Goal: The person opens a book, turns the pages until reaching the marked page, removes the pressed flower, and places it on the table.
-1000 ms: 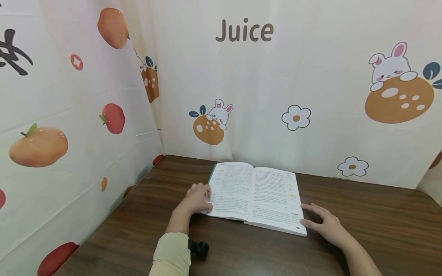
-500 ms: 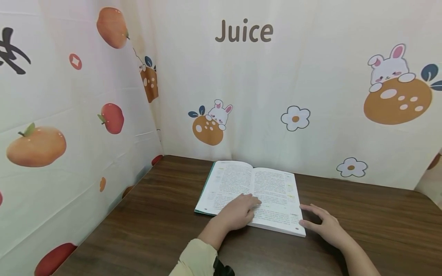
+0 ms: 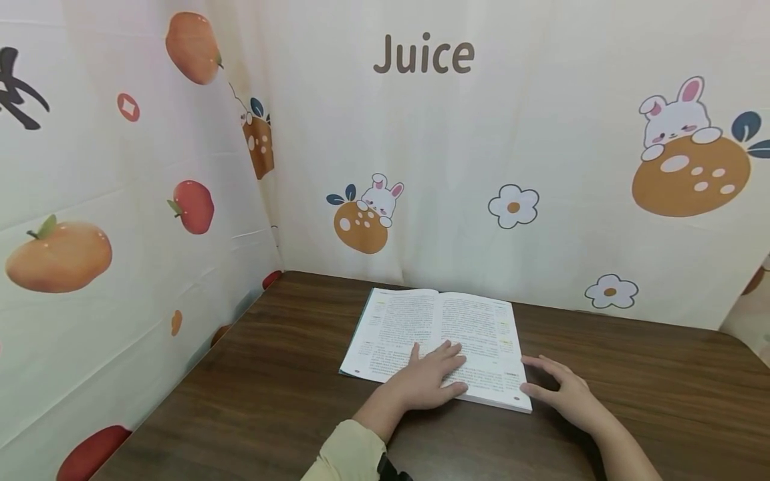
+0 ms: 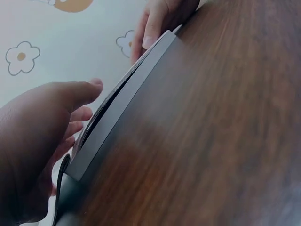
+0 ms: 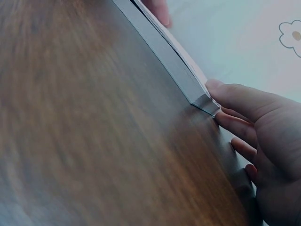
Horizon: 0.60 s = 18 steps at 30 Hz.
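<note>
A thick book (image 3: 409,321) lies spread on the table, with printed text on both white pages and a dark green cover edge at its left. My left hand (image 3: 424,379) rests on the lower middle of the pages, across the spine fold, fingers spread. Beside the book's right edge is my right hand (image 3: 565,394). In the right wrist view, the right thumb (image 5: 225,89) touches the page corner, while the fingers lie along the side of the page block. The left wrist view shows the left hand (image 4: 42,127) over the book's near edge (image 4: 124,103).
The dark wooden table (image 3: 240,394) extends around the book on all sides. Behind it hangs a pale curtain (image 3: 445,147) printed with rabbits, fruit and flowers, and another printed curtain (image 3: 132,280) borders the left side.
My left hand has moved right from the book's left edge onto the middle of the pages, its fingers now spread. The left page lies flatter. The right hand stays at the right edge.
</note>
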Available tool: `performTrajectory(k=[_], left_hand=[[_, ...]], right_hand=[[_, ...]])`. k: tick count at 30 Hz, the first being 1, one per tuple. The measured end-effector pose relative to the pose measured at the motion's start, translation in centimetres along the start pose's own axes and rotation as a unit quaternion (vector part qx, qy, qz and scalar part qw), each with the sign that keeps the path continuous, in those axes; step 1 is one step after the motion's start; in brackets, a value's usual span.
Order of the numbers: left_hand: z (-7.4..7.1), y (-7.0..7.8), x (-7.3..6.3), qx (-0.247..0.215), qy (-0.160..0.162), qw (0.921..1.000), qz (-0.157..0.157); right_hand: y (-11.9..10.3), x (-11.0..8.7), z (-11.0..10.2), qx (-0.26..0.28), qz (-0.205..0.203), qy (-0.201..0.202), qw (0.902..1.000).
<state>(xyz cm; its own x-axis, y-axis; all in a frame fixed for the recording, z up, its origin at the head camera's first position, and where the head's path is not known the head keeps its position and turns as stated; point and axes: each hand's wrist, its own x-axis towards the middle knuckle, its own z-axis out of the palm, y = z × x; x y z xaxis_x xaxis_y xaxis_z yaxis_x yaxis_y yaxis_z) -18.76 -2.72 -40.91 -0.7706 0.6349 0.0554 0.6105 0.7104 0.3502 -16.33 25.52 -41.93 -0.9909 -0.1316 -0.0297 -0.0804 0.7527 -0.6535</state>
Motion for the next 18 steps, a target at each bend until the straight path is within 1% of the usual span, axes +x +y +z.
performTrajectory(k=[3, 9, 12, 15, 18], left_hand=[[0.00, 0.18, 0.04, 0.005, -0.008, 1.0000, 0.002], [0.14, 0.26, 0.23, 0.004, -0.014, 0.9998, -0.010], [0.18, 0.26, 0.31, 0.013, -0.017, 0.9997, -0.012], [0.13, 0.34, 0.31, 0.020, -0.017, 0.9996, -0.014], [0.00, 0.48, 0.28, 0.023, -0.015, 0.9995, -0.015]], right_hand=[[-0.03, -0.10, -0.05, 0.005, -0.004, -0.001, 1.0000], [-0.31, -0.32, -0.26, 0.011, -0.006, -0.010, 0.9999], [-0.42, -0.42, -0.31, 0.010, -0.009, -0.015, 0.9998], [-0.38, -0.45, -0.30, 0.003, -0.020, -0.014, 0.9997], [-0.29, -0.41, -0.26, -0.003, -0.038, -0.004, 0.9993]])
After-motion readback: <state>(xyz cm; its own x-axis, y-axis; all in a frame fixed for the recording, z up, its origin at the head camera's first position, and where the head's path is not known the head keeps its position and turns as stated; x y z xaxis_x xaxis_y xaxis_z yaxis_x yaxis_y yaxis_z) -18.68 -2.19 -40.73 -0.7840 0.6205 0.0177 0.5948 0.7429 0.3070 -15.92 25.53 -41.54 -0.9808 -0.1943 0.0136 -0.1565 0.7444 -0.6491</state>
